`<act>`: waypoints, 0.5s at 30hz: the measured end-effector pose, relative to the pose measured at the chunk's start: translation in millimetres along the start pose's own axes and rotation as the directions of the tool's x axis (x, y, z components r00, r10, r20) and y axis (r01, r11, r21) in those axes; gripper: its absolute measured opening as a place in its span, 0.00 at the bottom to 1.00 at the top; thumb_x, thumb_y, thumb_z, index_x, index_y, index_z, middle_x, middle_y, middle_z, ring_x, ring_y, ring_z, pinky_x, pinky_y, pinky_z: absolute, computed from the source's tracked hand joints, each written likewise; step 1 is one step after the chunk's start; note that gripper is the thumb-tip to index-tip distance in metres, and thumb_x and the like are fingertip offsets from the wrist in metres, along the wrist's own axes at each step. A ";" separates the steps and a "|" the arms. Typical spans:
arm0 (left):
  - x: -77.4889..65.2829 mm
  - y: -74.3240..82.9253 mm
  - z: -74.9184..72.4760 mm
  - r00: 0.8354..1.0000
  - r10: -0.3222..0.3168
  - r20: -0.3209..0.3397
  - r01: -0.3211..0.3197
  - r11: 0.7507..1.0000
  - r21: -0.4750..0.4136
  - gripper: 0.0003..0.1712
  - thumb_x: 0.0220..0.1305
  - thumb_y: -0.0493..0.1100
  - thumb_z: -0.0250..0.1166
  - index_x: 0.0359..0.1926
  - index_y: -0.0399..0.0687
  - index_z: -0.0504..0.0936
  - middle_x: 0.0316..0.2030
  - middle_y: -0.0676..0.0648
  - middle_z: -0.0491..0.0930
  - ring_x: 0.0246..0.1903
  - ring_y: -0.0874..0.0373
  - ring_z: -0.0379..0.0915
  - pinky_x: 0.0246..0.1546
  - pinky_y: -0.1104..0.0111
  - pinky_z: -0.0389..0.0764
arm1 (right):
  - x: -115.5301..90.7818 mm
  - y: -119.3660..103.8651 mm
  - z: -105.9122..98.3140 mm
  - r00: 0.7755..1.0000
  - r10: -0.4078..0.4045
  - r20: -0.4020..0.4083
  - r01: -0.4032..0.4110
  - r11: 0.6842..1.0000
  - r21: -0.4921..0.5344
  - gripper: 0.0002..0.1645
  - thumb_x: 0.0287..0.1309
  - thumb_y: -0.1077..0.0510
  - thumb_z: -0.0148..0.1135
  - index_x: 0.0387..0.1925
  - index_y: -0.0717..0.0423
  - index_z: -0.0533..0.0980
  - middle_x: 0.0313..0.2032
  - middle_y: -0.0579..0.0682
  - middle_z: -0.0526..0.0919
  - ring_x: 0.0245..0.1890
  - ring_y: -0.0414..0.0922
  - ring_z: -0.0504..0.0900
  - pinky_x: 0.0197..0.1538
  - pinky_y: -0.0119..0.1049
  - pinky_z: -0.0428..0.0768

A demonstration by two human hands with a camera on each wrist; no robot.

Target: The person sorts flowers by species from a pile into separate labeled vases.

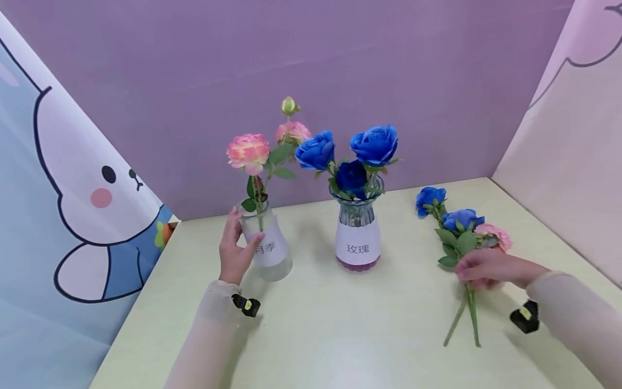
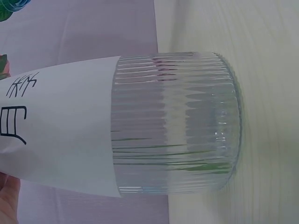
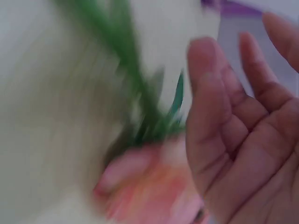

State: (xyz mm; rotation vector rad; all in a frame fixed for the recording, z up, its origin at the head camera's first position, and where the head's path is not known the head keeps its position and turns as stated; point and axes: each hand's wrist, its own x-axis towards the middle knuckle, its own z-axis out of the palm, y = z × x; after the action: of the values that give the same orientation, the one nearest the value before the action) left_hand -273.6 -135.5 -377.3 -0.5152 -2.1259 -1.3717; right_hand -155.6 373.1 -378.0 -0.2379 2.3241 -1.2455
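Note:
My left hand (image 1: 235,251) grips a clear glass vase (image 1: 276,272), thumb across its white paper label and fingers on the left side. The vase holds pink flowers (image 1: 248,152) with a bud. In the left wrist view its ribbed base (image 2: 187,121) shows green stems inside. My right hand (image 1: 491,268) is over the stems (image 1: 472,319) of flowers lying at the right, beside a pink flower (image 1: 494,236). In the right wrist view, the thumb and forefinger (image 3: 205,56) come together, nothing visible between them; the other fingers are loosely extended, and the pink flower (image 3: 154,186) is blurred behind.
A second labelled vase (image 1: 358,237) with blue roses (image 1: 374,146) stands at the middle of the table (image 1: 340,324). Two more blue roses (image 1: 462,219) lie on the right. A purple backdrop (image 1: 194,81) rises behind, with printed cloths along both sides.

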 end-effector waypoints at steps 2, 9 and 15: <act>-0.4 -1.8 -1.0 1.000 0.001 -0.002 -0.001 1.000 0.004 0.34 0.55 0.28 0.68 0.62 0.32 0.66 0.70 0.36 0.56 0.59 0.32 0.65 0.60 0.47 0.68 | -11.4 13.1 -6.7 0.997 0.070 -0.020 -0.070 0.997 0.040 0.16 0.67 0.56 0.54 0.32 0.67 0.75 0.20 0.43 0.73 0.18 0.35 0.69 0.20 0.26 0.67; 0.4 0.0 -2.2 1.000 -0.008 -0.009 0.008 1.000 -0.003 0.34 0.54 0.28 0.69 0.62 0.32 0.66 0.70 0.36 0.56 0.60 0.33 0.64 0.62 0.49 0.67 | -33.2 48.2 -11.5 0.976 0.209 -0.063 -0.157 0.873 0.463 0.17 0.71 0.57 0.48 0.34 0.55 0.82 0.27 0.46 0.85 0.25 0.36 0.83 0.32 0.27 0.82; -0.1 -1.0 -1.4 1.000 -0.029 0.005 0.029 1.000 -0.002 0.34 0.56 0.32 0.69 0.63 0.35 0.66 0.71 0.39 0.55 0.62 0.34 0.63 0.63 0.50 0.66 | -31.9 53.7 6.6 0.982 0.186 -0.014 -0.141 0.789 0.598 0.13 0.69 0.55 0.53 0.38 0.56 0.82 0.28 0.49 0.85 0.26 0.37 0.84 0.34 0.26 0.83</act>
State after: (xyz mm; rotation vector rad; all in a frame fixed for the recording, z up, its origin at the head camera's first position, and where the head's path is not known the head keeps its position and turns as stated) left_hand -273.7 -137.1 -377.6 -0.4906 -2.1440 -1.3906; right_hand -120.8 410.7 -414.3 0.2271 1.8293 -1.8342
